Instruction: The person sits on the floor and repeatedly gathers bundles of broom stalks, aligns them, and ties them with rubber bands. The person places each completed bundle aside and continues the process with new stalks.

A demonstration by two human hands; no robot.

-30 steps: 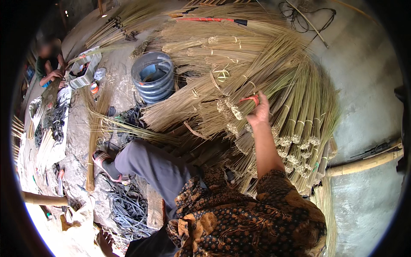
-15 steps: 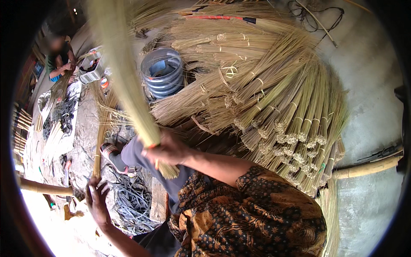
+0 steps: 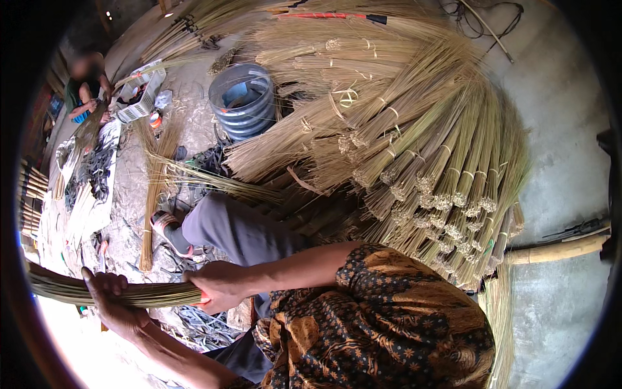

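Observation:
A bundle of long thin straw-like stalks lies nearly level across the lower left, running out past the left rim of the view. My right hand is closed round its right-hand end, where a bit of orange-red shows by the fingers. Farther left along the same bundle, my left hand grips it from below, thumb up and fingers curled over the stalks. Just beyond my hands, another stalk bundle lies lengthwise on the floor, beside my sandalled foot.
Many tied stalk bundles are heaped at the right and back. A clear bluish ribbed tub and a white crate stand farther off. Dark strips lie below my hands. Another person sits at the far left. A bamboo pole lies right.
The stalk bundle has swung down from upright to nearly level, pointing left. My right hand has moved lower and left with it. My left hand, empty before, has closed round the stalks.

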